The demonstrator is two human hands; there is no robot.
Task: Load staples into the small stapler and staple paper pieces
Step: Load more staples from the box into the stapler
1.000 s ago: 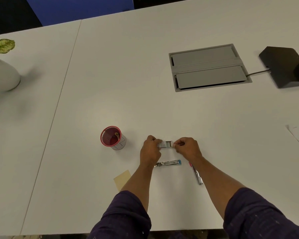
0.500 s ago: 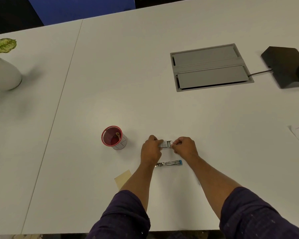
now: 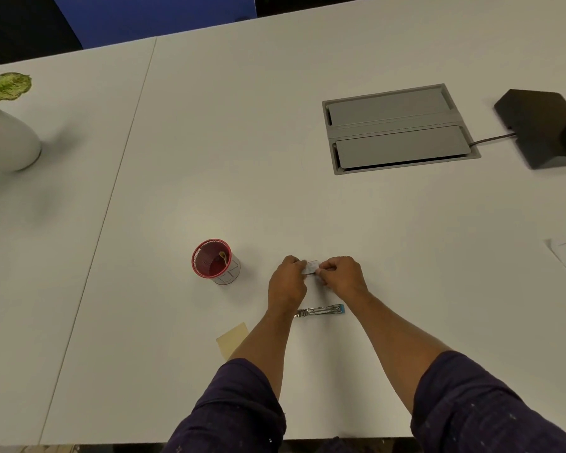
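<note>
Staple box (image 3: 311, 267): small, light, likely flimsy; pinched at either end between left hand (image 3: 286, 282) and right hand (image 3: 342, 276), above the table (image 3: 275, 158). Small stapler (image 3: 321, 311): rigid metal, lying just nearer, untouched; grip along its sides

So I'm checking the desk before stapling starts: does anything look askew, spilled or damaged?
Nothing stands out. Both hands, left and right, pinch a small staple box above the table. The small stapler lies flat near them, the red cup stands upright, and the yellow note lies flat.
</note>
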